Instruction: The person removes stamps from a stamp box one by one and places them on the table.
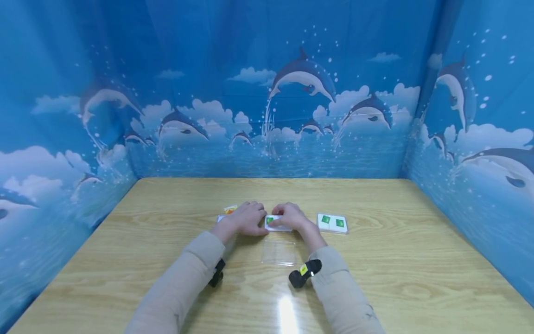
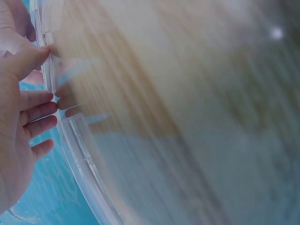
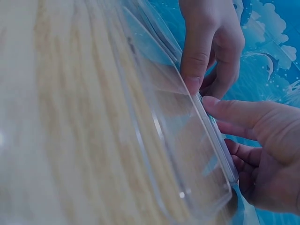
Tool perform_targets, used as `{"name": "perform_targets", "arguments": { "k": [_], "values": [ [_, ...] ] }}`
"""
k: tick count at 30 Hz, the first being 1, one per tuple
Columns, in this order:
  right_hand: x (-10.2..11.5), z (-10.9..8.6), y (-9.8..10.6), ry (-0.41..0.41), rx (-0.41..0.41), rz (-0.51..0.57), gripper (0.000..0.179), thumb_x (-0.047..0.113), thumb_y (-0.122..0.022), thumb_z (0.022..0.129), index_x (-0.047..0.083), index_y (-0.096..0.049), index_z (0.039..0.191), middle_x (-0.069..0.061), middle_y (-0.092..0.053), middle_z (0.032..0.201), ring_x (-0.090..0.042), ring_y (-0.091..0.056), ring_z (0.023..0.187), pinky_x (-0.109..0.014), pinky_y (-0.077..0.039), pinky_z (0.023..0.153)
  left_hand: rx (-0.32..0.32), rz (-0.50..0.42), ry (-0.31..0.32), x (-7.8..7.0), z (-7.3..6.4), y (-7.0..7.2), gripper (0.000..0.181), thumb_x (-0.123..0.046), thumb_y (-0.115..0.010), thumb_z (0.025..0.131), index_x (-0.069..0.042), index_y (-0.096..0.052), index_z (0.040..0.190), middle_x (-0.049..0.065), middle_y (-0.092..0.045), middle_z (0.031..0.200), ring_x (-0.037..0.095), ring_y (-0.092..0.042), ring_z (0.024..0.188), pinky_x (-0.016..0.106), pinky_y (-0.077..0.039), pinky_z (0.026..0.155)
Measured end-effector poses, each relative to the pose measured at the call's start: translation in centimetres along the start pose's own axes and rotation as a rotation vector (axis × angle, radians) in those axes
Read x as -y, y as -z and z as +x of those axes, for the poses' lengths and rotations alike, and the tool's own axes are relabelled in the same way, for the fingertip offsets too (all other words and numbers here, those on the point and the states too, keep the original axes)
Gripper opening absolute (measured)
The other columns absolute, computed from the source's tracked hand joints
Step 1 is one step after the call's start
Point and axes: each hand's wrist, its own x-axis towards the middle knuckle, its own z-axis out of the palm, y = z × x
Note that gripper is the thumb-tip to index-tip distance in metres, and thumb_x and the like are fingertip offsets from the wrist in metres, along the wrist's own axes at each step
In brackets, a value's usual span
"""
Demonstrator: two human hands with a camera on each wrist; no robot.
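My right hand (image 1: 290, 217) holds a white card in a clear case (image 1: 280, 228) with a green square, its thumb at the near side and index finger across the far side. Beside the card's left end my left hand (image 1: 249, 220) rests low over the table. In the left wrist view its fingers (image 2: 40, 112) are nearly straight, and the thumb reaches the edge of a clear case. A flat transparent plastic case (image 1: 278, 253) lies just in front of both hands. Behind the left hand, a white card (image 1: 220, 217) and an orange-and-yellow picture (image 1: 230, 210) are mostly hidden.
To the right lies another cased card (image 1: 332, 223) with two green squares. The wooden table (image 1: 417, 260) ends at a blue dolphin-print curtain (image 1: 233, 116) at the back and both sides. Dark wrist cameras (image 1: 306, 272) hang under the forearms.
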Motion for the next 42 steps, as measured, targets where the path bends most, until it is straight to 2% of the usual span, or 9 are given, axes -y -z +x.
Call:
{"name": "perform_targets", "arguments": {
  "k": [10, 21, 26, 33, 42],
  "values": [
    [0.09, 0.26, -0.25, -0.036, -0.027, 0.026, 0.026, 0.016, -0.074, 0.076, 0.009, -0.067, 0.1, -0.005, -0.062, 0.096, -0.021, -0.054, 0.091, -0.037, -0.042, 0.084, 0.008, -0.012, 0.011, -0.01, -0.08, -0.08, 0.054, -0.051, -0.057, 0.084, -0.008, -0.059, 0.118, 0.006, -0.053, 0.114, 0.021, -0.046, 0.105, 0.04, -0.035, 0.097],
    [0.1, 0.4, -0.21, -0.055, -0.026, 0.046, 0.024, 0.013, -0.073, 0.077, 0.008, -0.067, 0.1, -0.004, -0.063, 0.096, -0.021, -0.055, 0.092, -0.037, -0.043, 0.085, 0.022, -0.009, 0.019, -0.05, 0.05, 0.01, 0.055, -0.051, -0.057, 0.084, -0.009, -0.059, 0.118, 0.006, -0.053, 0.114, 0.021, -0.046, 0.106, 0.04, -0.035, 0.098],
    [0.05, 0.43, -0.27, -0.054, -0.031, 0.049, 0.022, 0.014, -0.073, 0.076, 0.009, -0.067, 0.097, -0.003, -0.062, 0.093, -0.02, -0.054, 0.088, -0.035, -0.043, 0.081, 0.022, -0.021, 0.03, 0.01, 0.2, -0.12, 0.053, -0.052, -0.058, 0.083, -0.01, -0.059, 0.116, 0.005, -0.053, 0.112, 0.02, -0.046, 0.104, 0.039, -0.035, 0.097],
    [0.05, 0.46, -0.38, -0.02, -0.051, 0.042, 0.017, 0.012, -0.073, 0.077, 0.009, -0.067, 0.093, -0.002, -0.061, 0.087, -0.019, -0.054, 0.082, -0.033, -0.043, 0.076, 0.007, -0.017, 0.014, 0.13, 0.08, -0.14, 0.053, -0.051, -0.059, 0.083, -0.009, -0.059, 0.116, 0.005, -0.054, 0.112, 0.02, -0.047, 0.102, 0.039, -0.037, 0.095],
    [0.21, 0.36, -0.44, -0.009, -0.113, 0.032, 0.007, 0.01, -0.071, 0.077, 0.008, -0.067, 0.081, -0.002, -0.062, 0.081, -0.019, -0.055, 0.081, -0.035, -0.043, 0.079, 0.009, -0.04, 0.004, 0.19, 0.0, -0.07, 0.058, -0.051, -0.058, 0.084, -0.009, -0.054, 0.123, 0.006, -0.053, 0.118, 0.021, -0.047, 0.108, 0.041, -0.035, 0.098]
  ]
}}
